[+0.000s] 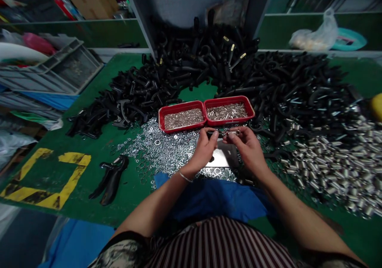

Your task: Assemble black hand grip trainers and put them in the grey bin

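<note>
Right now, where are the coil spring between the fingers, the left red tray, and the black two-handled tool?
Coil spring [233, 133]: head view, on its exposed coils.
Left red tray [161, 121]: head view, on its left wall.
Black two-handled tool [112, 184]: head view, on its right handle.

Slim blk part [210, 133] is held up approx. mid-scene, mostly covered, so full shape can't be made out. Silver coil spring [233, 133] is held just to its right, approx. horiz., w/ coils showing; whether the 2 pcs. are joined can't be told.
</note>
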Motion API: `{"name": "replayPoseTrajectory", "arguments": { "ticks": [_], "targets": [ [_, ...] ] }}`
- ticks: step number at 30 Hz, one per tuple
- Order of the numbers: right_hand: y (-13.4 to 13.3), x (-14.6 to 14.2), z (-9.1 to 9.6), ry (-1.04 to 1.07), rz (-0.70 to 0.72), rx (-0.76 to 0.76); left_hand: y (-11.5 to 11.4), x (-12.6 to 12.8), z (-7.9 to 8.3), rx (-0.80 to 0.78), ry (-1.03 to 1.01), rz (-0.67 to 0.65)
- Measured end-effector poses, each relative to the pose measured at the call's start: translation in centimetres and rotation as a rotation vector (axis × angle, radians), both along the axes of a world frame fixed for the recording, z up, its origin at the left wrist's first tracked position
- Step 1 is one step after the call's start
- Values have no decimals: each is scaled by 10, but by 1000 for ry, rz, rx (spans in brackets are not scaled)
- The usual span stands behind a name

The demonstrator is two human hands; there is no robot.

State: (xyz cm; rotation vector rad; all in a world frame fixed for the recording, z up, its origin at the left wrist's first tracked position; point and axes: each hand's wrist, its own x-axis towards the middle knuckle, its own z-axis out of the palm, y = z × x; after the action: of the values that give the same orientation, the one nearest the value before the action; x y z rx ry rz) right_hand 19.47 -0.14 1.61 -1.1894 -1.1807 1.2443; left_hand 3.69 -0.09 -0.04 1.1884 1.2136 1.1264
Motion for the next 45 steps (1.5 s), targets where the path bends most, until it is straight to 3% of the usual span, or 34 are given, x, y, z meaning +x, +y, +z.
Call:
{"name": "replayPoseTrajectory", "arguments": {
  "ticks": [4, 9, 12, 16, 21, 23, 25, 27, 30, 32, 37, 41, 43, 45],
  "targets": [
    [-9, -8, 3, -91, -82, 88, -4, 1, 5, -11, -25, 6],
    [-6, 2, 5, -5, 61, 20, -9, -9, 9, 27, 65, -34],
    [1, 10, 3, 53, 131, -32, -12, -11, 5, 28, 17, -121],
    [9, 18, 4, -37, 258, 55, -19, -5, 2, -66, -248, -258],
    [19, 15, 18, -107, 484, 112, -28, 5, 19, -233, -315, -514],
    [24, 15, 25, -96, 531, 101, -29, 6, 26, -244, -308, -547],
    [29, 26, 29, -147, 529, 92, -28, 2, 32, -215, -260, -506],
    [31, 47, 28, -306, 438, 111, -23, -7, 36, -129, -174, -372],
    [23, 87, 15, -748, 305, 245, -12, -28, 38, 22, -72, -129],
    [10, 100, 3, -1048, 357, 331, -2, -38, 37, 52, -37, -71],
    [-14, 76, -15, -1546, 396, 333, 8, -26, 26, 17, -53, -46],
    [-8, 69, -15, -1594, 437, 340, 2, -16, 24, 27, -52, 33],
    [-6, 74, -12, -1466, 390, 363, -2, -17, 27, 53, -20, -3],
    [-7, 75, -8, -1184, 281, 365, -8, -19, 31, 84, 38, -47]
  ]
}}
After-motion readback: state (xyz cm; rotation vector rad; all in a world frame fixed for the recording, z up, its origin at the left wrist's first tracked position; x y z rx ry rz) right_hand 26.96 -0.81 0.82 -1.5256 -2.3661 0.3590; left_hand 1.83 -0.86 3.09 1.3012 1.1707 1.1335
